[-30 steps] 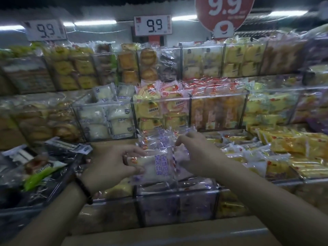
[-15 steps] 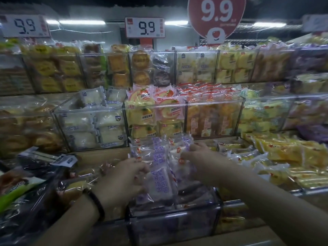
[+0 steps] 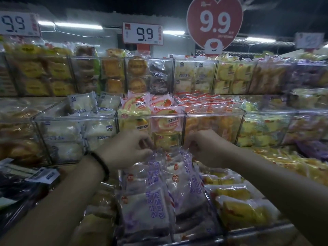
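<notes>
Bread packets (image 3: 156,197) stand in bin (image 3: 215,226), hands (image 3: 127,148) behind.

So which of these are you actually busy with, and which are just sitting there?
Busy with: purple-print bread packets, pinched at their tops by the left hand and the right hand.
Just sitting there: heart-shaped 9.9 sign, orange roll packets, white bread packets, yellow cake packets.

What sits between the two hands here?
In the head view, the crinkled tops of clear purple-printed bread packets span from left hand to right hand; each hand pinches an edge.
</notes>
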`<state>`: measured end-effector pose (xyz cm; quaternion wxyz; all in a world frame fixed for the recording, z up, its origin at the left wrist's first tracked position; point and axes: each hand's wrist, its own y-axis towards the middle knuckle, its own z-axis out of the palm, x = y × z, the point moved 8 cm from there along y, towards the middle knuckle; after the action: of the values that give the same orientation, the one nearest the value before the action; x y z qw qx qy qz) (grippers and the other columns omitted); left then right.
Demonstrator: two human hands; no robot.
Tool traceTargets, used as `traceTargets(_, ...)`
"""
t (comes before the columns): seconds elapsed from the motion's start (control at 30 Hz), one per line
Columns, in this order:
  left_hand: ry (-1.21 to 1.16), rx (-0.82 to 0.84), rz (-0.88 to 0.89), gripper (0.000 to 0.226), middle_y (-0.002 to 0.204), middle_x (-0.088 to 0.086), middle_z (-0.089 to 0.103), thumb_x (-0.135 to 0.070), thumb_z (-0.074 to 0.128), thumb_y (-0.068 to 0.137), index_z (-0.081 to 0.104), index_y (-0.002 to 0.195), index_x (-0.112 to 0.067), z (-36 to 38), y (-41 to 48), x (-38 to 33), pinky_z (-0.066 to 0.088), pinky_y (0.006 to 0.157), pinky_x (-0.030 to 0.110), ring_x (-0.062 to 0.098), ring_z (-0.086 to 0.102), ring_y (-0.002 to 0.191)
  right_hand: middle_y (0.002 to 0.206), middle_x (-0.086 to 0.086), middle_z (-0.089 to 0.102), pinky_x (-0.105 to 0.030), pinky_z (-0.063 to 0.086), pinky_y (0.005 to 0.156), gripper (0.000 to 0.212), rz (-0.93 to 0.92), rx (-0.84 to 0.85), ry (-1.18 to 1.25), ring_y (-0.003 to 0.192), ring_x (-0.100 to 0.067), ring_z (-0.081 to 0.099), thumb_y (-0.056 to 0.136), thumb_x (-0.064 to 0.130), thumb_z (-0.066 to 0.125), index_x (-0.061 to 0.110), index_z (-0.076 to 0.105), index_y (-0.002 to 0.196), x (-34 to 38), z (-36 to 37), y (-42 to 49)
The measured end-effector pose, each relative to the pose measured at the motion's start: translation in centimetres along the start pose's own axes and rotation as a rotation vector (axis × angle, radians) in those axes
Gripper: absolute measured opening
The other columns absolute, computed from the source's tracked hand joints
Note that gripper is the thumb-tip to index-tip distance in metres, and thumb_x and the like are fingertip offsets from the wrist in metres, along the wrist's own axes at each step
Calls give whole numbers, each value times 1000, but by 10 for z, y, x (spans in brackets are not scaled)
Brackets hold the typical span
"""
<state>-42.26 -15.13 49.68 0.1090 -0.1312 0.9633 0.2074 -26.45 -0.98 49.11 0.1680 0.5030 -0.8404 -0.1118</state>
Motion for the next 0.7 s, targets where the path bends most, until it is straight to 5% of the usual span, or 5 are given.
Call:
traceTargets(0.17, 42, 102, 14, 21, 93, -16, 71, -33, 84, 87, 75, 107, -33, 26, 57, -6, 49, 67, 16, -1, 66, 86, 104, 9, 65, -22, 57, 70, 38, 7, 22, -8, 87, -6, 62, 96, -4, 61, 24, 72, 118, -22, 14, 34)
traceTargets(0.33, 93, 216, 41, 31, 94, -18, 75, -34, 87, 83, 78, 112, -29, 47, 73, -2, 63, 83, 31, -1, 70, 88, 118, 6, 69, -26, 60, 86, 29, -90, 68, -9, 100, -11, 67, 100, 9, 65, 26, 72, 121, -32, 32, 52)
traceTargets(0.5, -2, 314, 11, 24, 95, -21, 78, -34, 84, 86, 79, 109, -34, 58, 74, 11, 62, 87, 29, -5, 71, 88, 112, 12, 72, -22, 58, 82, 26, -196, 170, 1, 98, -6, 67, 101, 19, 66, 27, 72, 125, -35, 48, 63)
traceTargets(0.7, 25, 99, 37, 26, 106, -20, 71, -25, 78, 90, 74, 114, -34, 48, 76, 29, 59, 89, 24, -6, 66, 95, 102, 18, 67, -30, 59, 84, 24, -212, 315, -109, 94, -7, 64, 98, 40, 69, 34, 72, 122, -34, 55, 61)
